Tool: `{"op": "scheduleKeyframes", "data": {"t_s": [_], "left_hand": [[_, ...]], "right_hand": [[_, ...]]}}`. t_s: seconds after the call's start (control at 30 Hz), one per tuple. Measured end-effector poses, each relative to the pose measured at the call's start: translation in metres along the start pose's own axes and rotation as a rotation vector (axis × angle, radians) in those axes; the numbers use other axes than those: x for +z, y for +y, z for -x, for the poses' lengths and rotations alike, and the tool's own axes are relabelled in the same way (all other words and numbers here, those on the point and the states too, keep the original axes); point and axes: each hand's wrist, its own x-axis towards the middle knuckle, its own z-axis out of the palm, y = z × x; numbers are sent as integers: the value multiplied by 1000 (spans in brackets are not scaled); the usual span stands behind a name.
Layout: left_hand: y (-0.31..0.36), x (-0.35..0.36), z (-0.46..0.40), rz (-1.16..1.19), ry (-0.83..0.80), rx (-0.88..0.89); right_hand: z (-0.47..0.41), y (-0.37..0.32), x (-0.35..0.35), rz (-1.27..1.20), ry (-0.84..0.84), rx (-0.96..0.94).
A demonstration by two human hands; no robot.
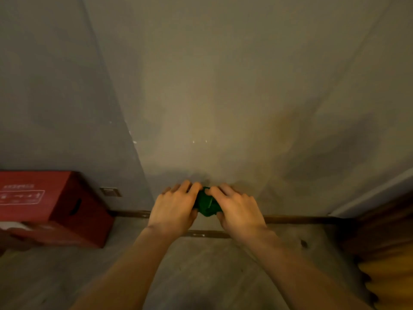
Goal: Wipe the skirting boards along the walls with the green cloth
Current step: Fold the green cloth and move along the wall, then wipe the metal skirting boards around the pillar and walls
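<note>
Both hands gripped one bunched green cloth [206, 203] between them in front of the wall: the left hand [173, 208] curled round its left side, the right hand [238, 209] pinching its right. One dark skirting board [297, 219] ran below along the floor [201, 276]. One red box [55, 204] stood left.

Red cardboard box [55, 204] on floor, well left of hands; wall socket [110, 191] betw box & hands; yellow obj [391, 285] lower right.
</note>
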Motion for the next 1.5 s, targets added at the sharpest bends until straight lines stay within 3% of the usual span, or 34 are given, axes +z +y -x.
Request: {"op": "scheduleKeyframes", "data": {"t_s": [0.6,0.87,1.13,1.5], "left_hand": [[-64,386,25,-1,-97,33],[-100,525,35,-10,-91,52],[-120,625,44,57,-117,22],[-146,692,44,126,-101,33]], "right_hand": [[41,87,384,-40,-52,38],[47,107,528,-38,-53,47],[54,123,621,-40,-116,76],[47,133,678,-36,-153,89]]}}
